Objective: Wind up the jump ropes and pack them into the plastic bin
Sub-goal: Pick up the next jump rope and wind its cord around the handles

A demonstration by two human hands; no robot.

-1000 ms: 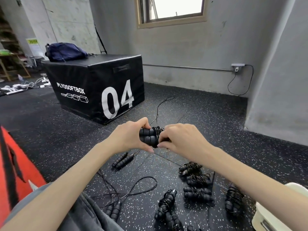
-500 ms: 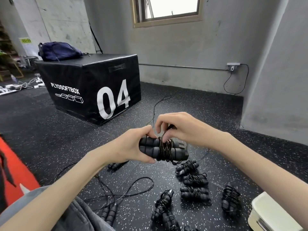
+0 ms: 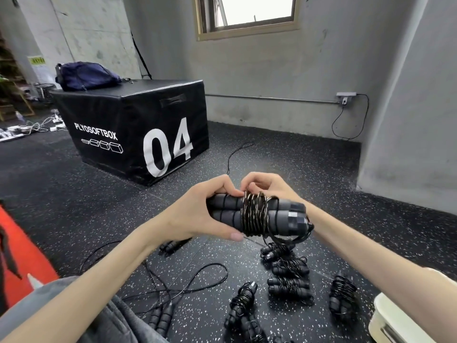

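Observation:
My left hand (image 3: 195, 214) grips the two black foam handles of a jump rope (image 3: 257, 216), held side by side and level. Thin black cord is coiled around their middle. My right hand (image 3: 269, 185) sits just behind the coil, fingers pinching the cord at its top. Several wound jump ropes (image 3: 289, 284) lie on the dark speckled floor below. One unwound rope (image 3: 170, 290) sprawls in loops near my lap, its handles (image 3: 160, 318) beside my knee. The white plastic bin (image 3: 393, 318) shows only a corner at the bottom right.
A black plyo box marked 04 (image 3: 138, 129) stands ahead on the left with a blue bag (image 3: 84, 76) on top. A loose pair of handles (image 3: 173, 245) lies under my left wrist. A red mat (image 3: 22, 253) is at the left. Grey walls close the right.
The wound handles have come closer to the camera. My right hand has moved from the front of the bundle to behind it, so the coil of cord is now fully in sight.

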